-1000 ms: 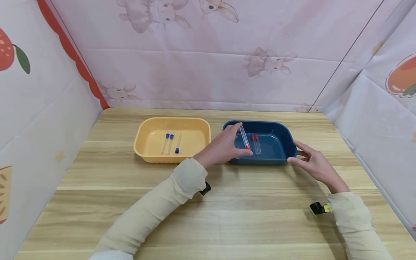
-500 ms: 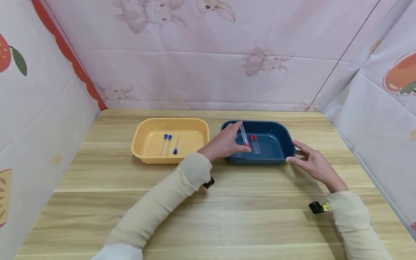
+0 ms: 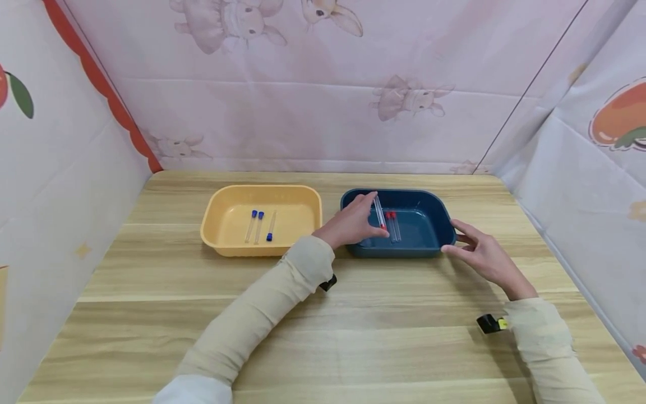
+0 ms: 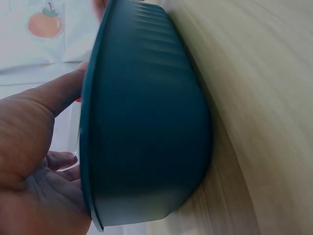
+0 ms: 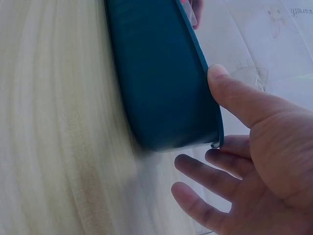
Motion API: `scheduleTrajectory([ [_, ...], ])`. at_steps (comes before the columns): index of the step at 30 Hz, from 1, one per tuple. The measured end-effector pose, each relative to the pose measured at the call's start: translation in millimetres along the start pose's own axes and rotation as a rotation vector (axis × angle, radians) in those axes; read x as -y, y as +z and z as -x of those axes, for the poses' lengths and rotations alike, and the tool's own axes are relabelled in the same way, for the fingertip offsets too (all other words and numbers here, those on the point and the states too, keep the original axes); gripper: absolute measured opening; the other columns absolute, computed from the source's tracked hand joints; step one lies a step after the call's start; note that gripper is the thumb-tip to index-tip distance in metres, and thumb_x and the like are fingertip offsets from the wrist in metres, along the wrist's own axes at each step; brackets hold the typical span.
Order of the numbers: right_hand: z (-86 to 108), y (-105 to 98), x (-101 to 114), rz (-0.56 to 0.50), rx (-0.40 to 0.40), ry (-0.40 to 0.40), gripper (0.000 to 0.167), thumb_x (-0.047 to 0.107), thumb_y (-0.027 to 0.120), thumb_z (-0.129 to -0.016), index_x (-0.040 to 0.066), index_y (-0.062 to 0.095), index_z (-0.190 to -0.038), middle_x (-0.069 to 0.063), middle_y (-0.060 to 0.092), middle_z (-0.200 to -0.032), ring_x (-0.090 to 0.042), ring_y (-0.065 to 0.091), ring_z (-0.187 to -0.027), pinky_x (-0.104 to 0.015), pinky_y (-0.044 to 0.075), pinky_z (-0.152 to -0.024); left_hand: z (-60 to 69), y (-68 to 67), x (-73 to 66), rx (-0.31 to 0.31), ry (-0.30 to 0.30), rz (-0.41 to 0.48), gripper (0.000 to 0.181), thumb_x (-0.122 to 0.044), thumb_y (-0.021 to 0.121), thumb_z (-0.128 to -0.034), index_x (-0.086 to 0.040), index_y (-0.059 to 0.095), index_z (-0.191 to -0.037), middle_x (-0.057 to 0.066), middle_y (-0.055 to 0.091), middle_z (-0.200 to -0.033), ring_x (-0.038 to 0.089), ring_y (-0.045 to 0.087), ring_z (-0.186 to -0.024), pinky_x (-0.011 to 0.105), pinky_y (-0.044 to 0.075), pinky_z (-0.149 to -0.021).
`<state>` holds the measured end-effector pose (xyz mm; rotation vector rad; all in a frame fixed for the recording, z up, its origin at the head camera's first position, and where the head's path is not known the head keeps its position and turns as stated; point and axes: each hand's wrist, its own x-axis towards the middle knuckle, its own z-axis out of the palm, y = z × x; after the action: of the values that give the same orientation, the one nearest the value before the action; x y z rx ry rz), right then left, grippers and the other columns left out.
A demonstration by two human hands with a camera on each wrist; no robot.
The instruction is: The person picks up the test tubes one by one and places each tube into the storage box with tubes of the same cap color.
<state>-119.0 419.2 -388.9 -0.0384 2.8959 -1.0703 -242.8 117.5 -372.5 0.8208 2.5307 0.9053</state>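
In the head view my left hand (image 3: 350, 220) reaches over the left part of the dark blue tray (image 3: 398, 252). Its thumb and fingers hold a clear red-capped test tube (image 3: 379, 211), cap end toward the thumb; whether a second tube lies against it I cannot tell. Two more red-capped tubes (image 3: 395, 227) lie on the tray floor just right of it. My right hand (image 3: 484, 255) grips the tray's right end. In the right wrist view its thumb (image 5: 230, 88) presses the rim, with the forefinger round the corner and the other fingers loose. The left wrist view shows mostly the tray's outer wall.
To the left stands a yellow tray (image 3: 214, 242) holding three blue-capped tubes (image 3: 259, 227), one with its cap toward me. Both trays sit on a wooden table (image 3: 383, 336). Printed cloth walls (image 3: 282, 118) enclose the back and sides.
The head view has shifted slightly, so everything sits a little further left. My left hand, still holding the tube, has edged right toward the two lying tubes. The right hand keeps its place on the tray.
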Motion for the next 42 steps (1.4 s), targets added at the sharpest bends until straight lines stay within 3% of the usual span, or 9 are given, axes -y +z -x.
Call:
scheduleTrajectory([
  [3,0.1,0,0,-0.004,-0.003,-0.007,0.078,0.030,0.074,-0.099,0.000,0.035,-0.159,-0.031,0.039,-0.157,-0.050,0.056,-0.127,-0.032,0.057,-0.090,-2.7,2.6,1.4,0.006,0.002,-0.017,0.103,-0.042,0.081,-0.0896,-0.012,0.019,-0.166,0.011,0.029,-0.166,0.025,0.042,-0.144,0.043,0.039,-0.117],
  [7,0.8,0,0,-0.025,-0.010,-0.017,0.078,0.028,0.074,-0.098,0.000,0.036,-0.159,-0.031,0.038,-0.157,-0.050,0.056,-0.127,-0.006,0.045,-0.081,-5.7,4.9,0.2,0.026,0.007,-0.048,0.103,-0.044,0.080,-0.0907,-0.013,0.017,-0.167,0.011,0.028,-0.166,0.024,0.047,-0.140,0.042,0.043,-0.113],
  [9,1.0,0,-1,-0.027,-0.012,-0.019,0.077,0.028,0.075,-0.098,0.000,0.036,-0.159,-0.031,0.038,-0.157,-0.050,0.056,-0.127,-0.003,0.042,-0.080,-7.8,6.4,-1.1,0.035,0.005,-0.072,0.103,-0.045,0.080,-0.0905,-0.013,0.017,-0.166,0.012,0.030,-0.165,0.023,0.050,-0.135,0.041,0.045,-0.112],
  [17,1.8,0,0,-0.021,-0.013,-0.016,0.077,0.027,0.075,-0.098,0.000,0.036,-0.159,-0.030,0.038,-0.157,-0.051,0.056,-0.127,-0.004,0.042,-0.080,-17.3,12.2,-5.3,0.069,-0.003,-0.179,0.097,-0.047,0.080,-0.0899,-0.009,0.027,-0.162,0.014,0.044,-0.151,0.020,0.055,-0.111,0.035,0.050,-0.102],
  [21,1.5,1,0,-0.019,-0.017,-0.014,0.077,0.028,0.075,-0.098,0.001,0.037,-0.159,-0.030,0.039,-0.157,-0.050,0.056,-0.127,-0.006,0.045,-0.082,-22.9,15.9,-4.5,0.089,-0.014,-0.229,0.094,-0.048,0.079,-0.0900,-0.007,0.031,-0.160,0.014,0.045,-0.150,0.020,0.054,-0.117,0.035,0.048,-0.106],
  [27,1.5,1,-1,-0.004,-0.015,-0.002,0.078,0.029,0.075,-0.098,0.001,0.036,-0.159,-0.029,0.039,-0.158,-0.050,0.055,-0.129,-0.034,0.055,-0.092,-25.5,20.5,-5.8,0.102,-0.041,-0.304,0.089,-0.052,0.079,-0.0883,-0.009,0.040,-0.155,0.011,0.049,-0.147,0.022,0.050,-0.129,0.040,0.043,-0.112],
  [33,1.4,1,-1,-0.007,-0.012,-0.001,0.078,0.030,0.074,-0.098,0.001,0.035,-0.160,-0.030,0.038,-0.158,-0.050,0.055,-0.129,-0.054,0.053,-0.095,-24.8,22.9,-8.1,0.088,-0.073,-0.373,0.078,-0.055,0.080,-0.0862,-0.011,0.051,-0.143,0.007,0.054,-0.138,0.024,0.049,-0.123,0.043,0.041,-0.112],
  [38,1.7,1,-1,-0.010,-0.018,-0.003,0.077,0.029,0.074,-0.098,0.001,0.036,-0.159,-0.030,0.039,-0.158,-0.050,0.056,-0.128,-0.051,0.054,-0.094,-25.3,24.1,-8.9,0.086,-0.083,-0.398,0.072,-0.055,0.080,-0.0860,-0.012,0.054,-0.137,0.007,0.054,-0.134,0.025,0.047,-0.121,0.044,0.039,-0.113],
  [42,1.1,1,-1,-0.007,-0.018,-0.011,0.077,0.029,0.074,-0.098,0.000,0.037,-0.159,-0.030,0.039,-0.157,-0.050,0.055,-0.129,-0.051,0.054,-0.094,-26.3,25.0,-9.0,0.097,-0.092,-0.432,0.077,-0.056,0.080,-0.0860,-0.012,0.053,-0.143,0.009,0.052,-0.137,0.027,0.044,-0.125,0.045,0.037,-0.114],
])
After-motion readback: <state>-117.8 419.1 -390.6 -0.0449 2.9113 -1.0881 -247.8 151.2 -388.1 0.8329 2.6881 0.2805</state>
